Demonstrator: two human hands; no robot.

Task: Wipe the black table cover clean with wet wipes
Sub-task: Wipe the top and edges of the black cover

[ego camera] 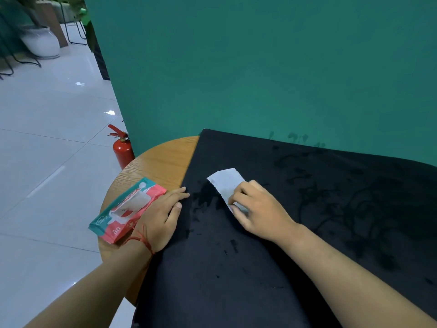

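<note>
Head view: the black table cover (236,280) lies draped over a round wood-grain tabletop (163,159), its matte cloth blotched with darker damp patches. On the cover, near its left edge, the right hand (257,209) curls its fingers onto a white wet wipe (227,183), a thin limp rectangle; the grip pinches its near end, probably so the sheet drags flat. At the cover's left edge the left hand (163,214) lies flat, its grip slack and holding nothing, likely pinning the cloth. Just left of the cover, touching that hand, sits the glossy red-and-teal pack of wipes (125,209)
</note>
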